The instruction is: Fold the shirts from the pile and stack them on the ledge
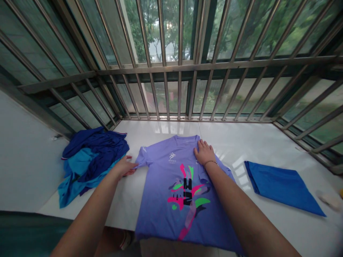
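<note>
A purple T-shirt (160, 189) with a bright pink, green and black print lies front side up on the white ledge, its collar away from me and its hem at the near edge. My left hand (125, 167) pinches the edge of the sleeve on the left. Flat on the shirt beside the collar rests my right hand (205, 152), fingers stretched out, with a thin bracelet on the wrist. The sleeve on the right is partly hidden by my right forearm.
To the left, dark and light blue clothes (104, 153) are heaped against the wall. A folded blue garment (284, 185) lies on the white ledge (230, 135) at the right. Metal window bars (179, 89) enclose the far side.
</note>
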A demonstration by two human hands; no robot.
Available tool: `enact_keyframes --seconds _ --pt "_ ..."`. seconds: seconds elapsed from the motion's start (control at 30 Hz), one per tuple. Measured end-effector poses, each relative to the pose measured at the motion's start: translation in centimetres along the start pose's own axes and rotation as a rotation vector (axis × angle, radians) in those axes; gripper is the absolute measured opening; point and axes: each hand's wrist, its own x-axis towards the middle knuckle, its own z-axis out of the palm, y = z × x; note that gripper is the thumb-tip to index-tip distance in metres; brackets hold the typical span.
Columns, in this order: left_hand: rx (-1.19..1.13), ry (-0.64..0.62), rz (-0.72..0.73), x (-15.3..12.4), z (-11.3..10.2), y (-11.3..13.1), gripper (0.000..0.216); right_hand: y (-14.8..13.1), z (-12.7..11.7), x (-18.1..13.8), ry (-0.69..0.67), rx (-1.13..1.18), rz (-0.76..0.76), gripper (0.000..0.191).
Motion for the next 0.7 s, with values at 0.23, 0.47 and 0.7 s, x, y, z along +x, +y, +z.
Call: enact_keyframes --seconds 0.23,0.47,0.7 --pt "0.511 0.341 0.587 2.2 1.0 1.7 0.042 0.0 0.0 0.0 0.012 0.012 -0.003 0.073" --pt "0.451 0.184 0.614 4.8 2.8 5.0 0.031 0.1 0.2 0.2 0.006 -0.002 -0.006 0.072" --pt "0.339 0.158 0.390 5.0 1.1 5.5 0.032 0.2 0.2 0.1 0.019 0.006 -0.011 0.072"
